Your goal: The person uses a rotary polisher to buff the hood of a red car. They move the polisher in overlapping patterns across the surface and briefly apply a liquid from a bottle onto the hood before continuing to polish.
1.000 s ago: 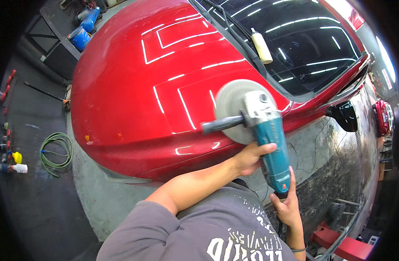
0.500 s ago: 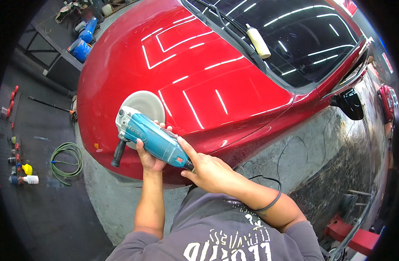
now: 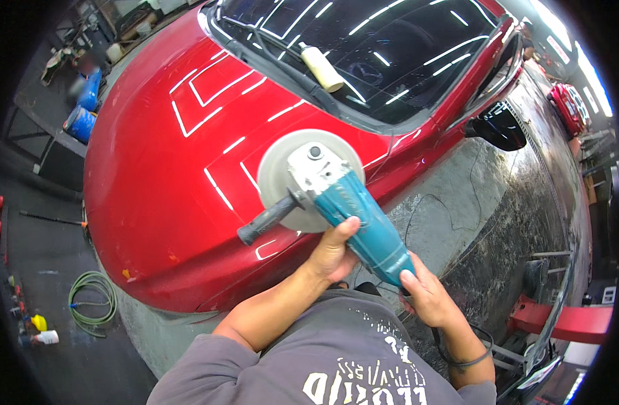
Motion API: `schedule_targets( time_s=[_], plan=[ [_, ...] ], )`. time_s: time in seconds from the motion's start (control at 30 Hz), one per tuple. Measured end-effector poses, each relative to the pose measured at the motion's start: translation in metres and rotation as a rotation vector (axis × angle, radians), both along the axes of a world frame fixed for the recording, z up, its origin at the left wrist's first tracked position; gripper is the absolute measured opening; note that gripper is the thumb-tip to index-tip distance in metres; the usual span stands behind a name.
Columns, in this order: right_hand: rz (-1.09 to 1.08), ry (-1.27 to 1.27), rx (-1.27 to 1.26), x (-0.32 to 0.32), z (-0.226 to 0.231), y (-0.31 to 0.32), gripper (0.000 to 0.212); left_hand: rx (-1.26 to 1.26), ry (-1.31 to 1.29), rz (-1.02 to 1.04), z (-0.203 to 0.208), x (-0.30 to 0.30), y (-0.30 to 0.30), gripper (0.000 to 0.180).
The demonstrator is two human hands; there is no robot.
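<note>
Both my hands grip a teal corded car polisher with a silver head and a black side handle. My left hand is wrapped round the middle of its body from below, thumb on the near side. My right hand closes round the rear end, where the black cord runs along my forearm. At the front, the round pale polishing pad is in front of the red car hood; whether it touches the paint I cannot tell. The side handle sticks out to the left, ungripped.
A cream bottle lies at the base of the windshield. The black side mirror juts out at right. A green coiled hose lies at left, blue drums stand behind, and a red metal arm is at lower right.
The polisher has swung to the right, toward the windshield side, and looks larger. Both hands have moved right with it, keeping hold. The view has shifted too.
</note>
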State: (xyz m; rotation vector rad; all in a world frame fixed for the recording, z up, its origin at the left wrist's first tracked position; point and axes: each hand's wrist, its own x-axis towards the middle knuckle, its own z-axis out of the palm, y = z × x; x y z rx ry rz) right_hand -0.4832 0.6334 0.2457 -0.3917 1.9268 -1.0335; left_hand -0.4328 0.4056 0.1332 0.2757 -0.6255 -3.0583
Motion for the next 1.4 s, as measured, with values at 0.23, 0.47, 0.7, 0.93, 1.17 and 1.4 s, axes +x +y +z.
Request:
schedule_targets(
  time_s=[0.23,0.47,0.7,0.93,1.17,1.4],
  plan=[
    [-0.176,-0.116,0.016,-0.03,0.048,0.065,0.071,0.085,-0.052,-0.12,0.041,-0.049,0.066,0.07],
    [-0.226,-0.02,-0.013,-0.067,0.062,0.099,0.072,0.137,0.032,-0.244,0.038,-0.111,0.107,0.061],
    [-0.095,-0.136,0.075,-0.046,0.051,0.095,0.076,0.05,-0.086,-0.23,0.038,-0.049,0.09,0.071],
    [-0.202,0.011,0.045,-0.071,0.058,0.099,0.068,0.093,0.0,-0.242,0.027,-0.102,0.1,0.068],
    [-0.148,-0.133,0.043,-0.052,0.059,0.089,0.07,0.054,-0.066,-0.232,0.035,-0.06,0.087,0.078],
    [-0.139,0.004,0.061,-0.054,0.051,0.089,0.071,0.061,-0.003,-0.264,0.032,-0.076,0.081,0.076]
  ],
)
